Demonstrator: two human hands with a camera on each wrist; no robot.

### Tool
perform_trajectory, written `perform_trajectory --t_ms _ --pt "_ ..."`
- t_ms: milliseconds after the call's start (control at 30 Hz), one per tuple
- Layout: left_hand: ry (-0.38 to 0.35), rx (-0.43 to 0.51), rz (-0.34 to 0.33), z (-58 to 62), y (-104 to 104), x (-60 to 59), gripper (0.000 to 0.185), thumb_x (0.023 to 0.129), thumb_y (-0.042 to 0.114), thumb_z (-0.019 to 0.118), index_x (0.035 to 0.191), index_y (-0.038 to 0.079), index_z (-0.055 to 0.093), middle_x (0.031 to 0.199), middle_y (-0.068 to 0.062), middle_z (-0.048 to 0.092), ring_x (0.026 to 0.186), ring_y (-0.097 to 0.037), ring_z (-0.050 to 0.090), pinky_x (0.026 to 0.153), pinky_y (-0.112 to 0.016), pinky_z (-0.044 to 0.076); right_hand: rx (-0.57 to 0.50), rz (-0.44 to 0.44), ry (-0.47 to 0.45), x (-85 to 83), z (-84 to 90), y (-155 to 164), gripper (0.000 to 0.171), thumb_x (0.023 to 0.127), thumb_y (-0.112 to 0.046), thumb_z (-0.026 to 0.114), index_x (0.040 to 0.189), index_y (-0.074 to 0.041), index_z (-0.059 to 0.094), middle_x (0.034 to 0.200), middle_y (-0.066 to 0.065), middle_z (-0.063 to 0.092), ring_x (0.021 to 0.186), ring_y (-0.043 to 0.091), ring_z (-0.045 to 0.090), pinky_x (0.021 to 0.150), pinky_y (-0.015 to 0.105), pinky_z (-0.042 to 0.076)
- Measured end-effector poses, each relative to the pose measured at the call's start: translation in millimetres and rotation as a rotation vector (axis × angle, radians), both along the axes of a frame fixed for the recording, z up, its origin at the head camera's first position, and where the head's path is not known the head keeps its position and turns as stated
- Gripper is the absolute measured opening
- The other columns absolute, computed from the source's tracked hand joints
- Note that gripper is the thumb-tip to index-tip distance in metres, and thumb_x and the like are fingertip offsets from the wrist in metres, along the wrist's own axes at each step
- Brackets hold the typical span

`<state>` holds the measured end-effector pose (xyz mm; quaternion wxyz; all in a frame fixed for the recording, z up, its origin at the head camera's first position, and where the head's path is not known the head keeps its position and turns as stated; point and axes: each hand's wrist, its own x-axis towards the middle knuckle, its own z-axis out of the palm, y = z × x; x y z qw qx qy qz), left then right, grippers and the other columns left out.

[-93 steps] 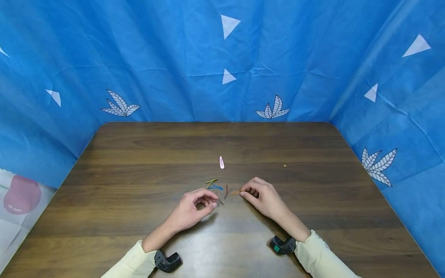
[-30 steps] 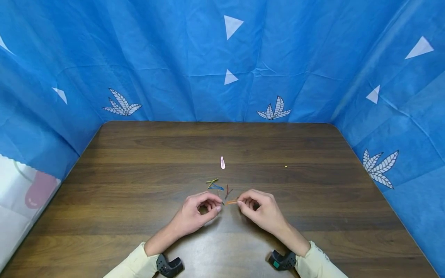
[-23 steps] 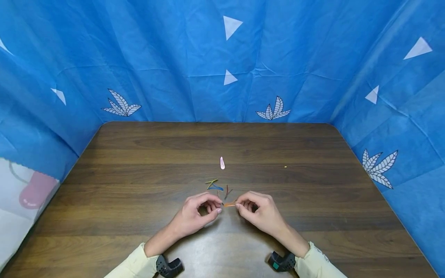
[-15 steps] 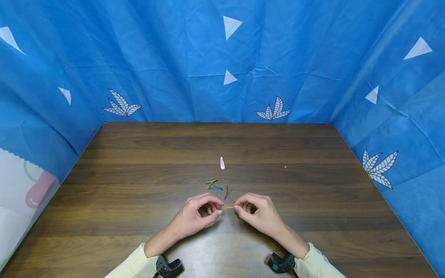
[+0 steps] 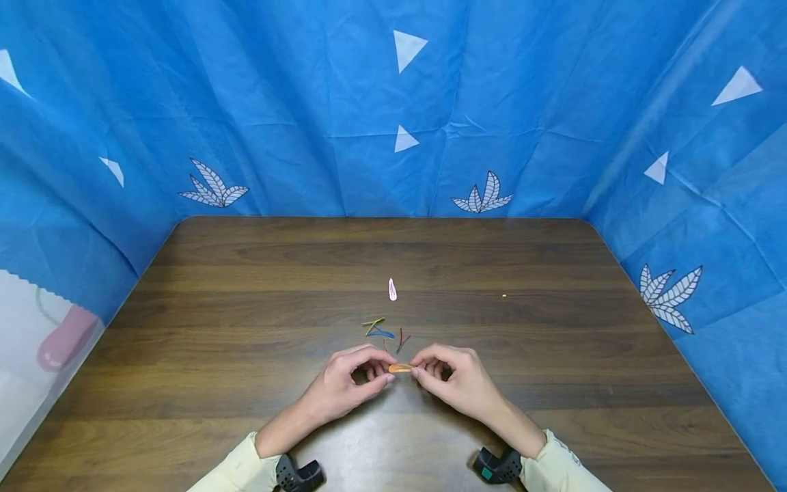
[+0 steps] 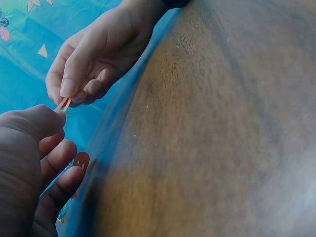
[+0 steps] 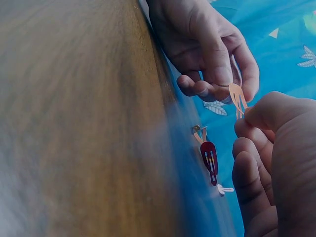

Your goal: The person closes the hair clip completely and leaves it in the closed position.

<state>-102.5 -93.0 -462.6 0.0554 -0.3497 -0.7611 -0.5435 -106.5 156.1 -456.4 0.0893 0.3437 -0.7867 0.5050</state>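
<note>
Orange hair clip [image 5: 400, 368] is pinched between left hand [image 5: 347, 383] and right hand [image 5: 458, 378], fingertips curled.

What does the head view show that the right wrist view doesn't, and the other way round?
Only the head view shows the whole wooden table, the pink clip lying alone and the blue backdrop around it. Only the right wrist view shows the orange clip as slotted, plus a dark red clip. Both show the left hand and right hand pinching the orange clip.
</note>
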Motion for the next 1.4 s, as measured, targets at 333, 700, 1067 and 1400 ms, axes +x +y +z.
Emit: perform_trajectory --t_ms 333,700,1067,1400 --pt "0.066 0.002 -0.006 -0.9 0.3 -0.3 0.020 0.091 0.005 0.078 0.109 0.012 0.074 0.090 0.002 0.070 0.076 -0.004 0.063 0.063 -0.022 0.056 -0.001 0.007 -0.040 2.0 1.0 -0.8 0.016 0.089 -0.001 0.078 0.098 -0.014 0.074 0.074 -0.004 0.065 0.064 0.001 0.055 0.053 0.020 0.050" --pt "-0.078 0.051 0.037 3.1 1.5 2.9 0.016 0.091 0.008 0.079 0.106 0.009 0.076 0.083 -0.001 0.073 0.072 -0.006 0.064 0.063 -0.025 0.057 0.033 -0.001 -0.062 -0.6 2.6 0.0 0.018 0.091 -0.006 0.077 0.103 -0.019 0.074 0.082 -0.009 0.066 0.068 0.002 0.058 0.057 0.020 0.052" --pt "-0.122 0.052 0.038 3.5 1.9 2.5 0.014 0.091 0.009 0.079 0.105 0.010 0.076 0.082 0.000 0.072 0.072 -0.003 0.063 0.062 -0.024 0.056 0.051 -0.014 -0.166 0.5 4.5 0.2 0.015 0.096 -0.012 0.074 0.110 -0.010 0.074 0.088 -0.004 0.071 0.073 0.005 0.063 0.062 0.024 0.056" --pt "-0.111 0.052 0.024 3.6 1.9 3.4 0.013 0.092 0.008 0.078 0.104 0.010 0.076 0.082 0.000 0.072 0.071 -0.004 0.062 0.061 -0.024 0.056 0.043 0.040 -0.169 1.1 0.4 1.3 0.014 0.095 -0.010 0.074 0.109 -0.013 0.074 0.088 -0.006 0.070 0.073 0.004 0.062 0.061 0.025 0.056"
